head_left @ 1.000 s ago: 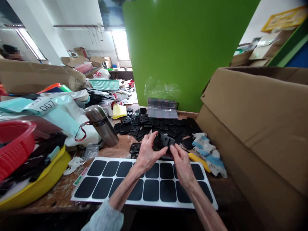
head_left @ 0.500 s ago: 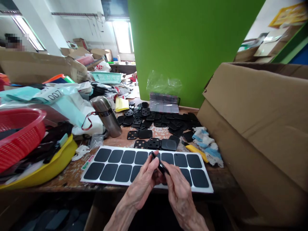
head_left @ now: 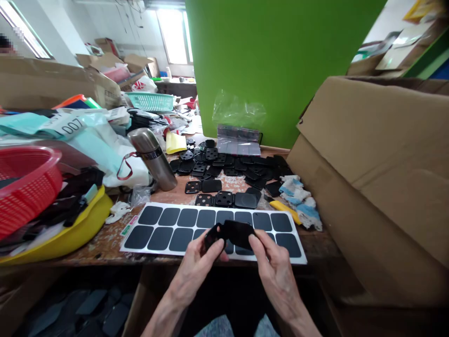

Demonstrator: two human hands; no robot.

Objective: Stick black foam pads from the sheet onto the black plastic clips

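Observation:
Between my hands is a black hinged case, unfolded into two rounded-square halves. My left hand pinches the left half, which seems to have holes in it. With thumb and fingers, my right hand grips the outer edge of the right half. Below the case lies a white sheet bearing two rows of dark grey rounded-square pads, partly covered by my hands. Just past the sheet, similar opened black cases rest on the wooden table.
A heap of black cases spreads before the green panel. To the right are a yellow cutter, a blue-white cloth and a large cardboard box. Leftward stand a steel flask, a red basket and a yellow basin.
The black case was folded and edge-on between my close fingers; now it is opened out. My hands have moved apart, and the view has tilted slightly downward.

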